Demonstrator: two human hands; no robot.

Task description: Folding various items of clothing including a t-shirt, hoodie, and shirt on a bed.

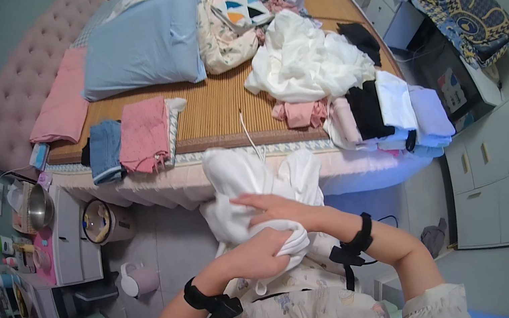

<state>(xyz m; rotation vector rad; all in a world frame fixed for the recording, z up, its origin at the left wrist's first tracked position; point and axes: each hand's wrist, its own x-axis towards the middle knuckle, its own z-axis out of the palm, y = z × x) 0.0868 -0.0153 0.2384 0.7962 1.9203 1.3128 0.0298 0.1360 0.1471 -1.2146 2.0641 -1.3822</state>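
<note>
A bunched white garment (pixel 242 176) lies over my lap and against the bed's near edge. My left hand (pixel 263 254) grips a gathered fold of it close to my body. Just above, my right hand (pixel 276 209) rests on the white cloth with its fingers spread, the wrist crossing over near the left hand. A white cord (pixel 250 134) reaches from the garment onto the bamboo mat. Black straps circle both forearms.
The bed holds a blue pillow (pixel 137 46), folded pink clothes (pixel 144 135), folded jeans (pixel 106 149), a white cloth heap (pixel 303 58) and folded garments (pixel 395 103). A waste bin (pixel 115 224) and pink kettle (pixel 140 278) stand left; a cabinet (pixel 498 177) stands right.
</note>
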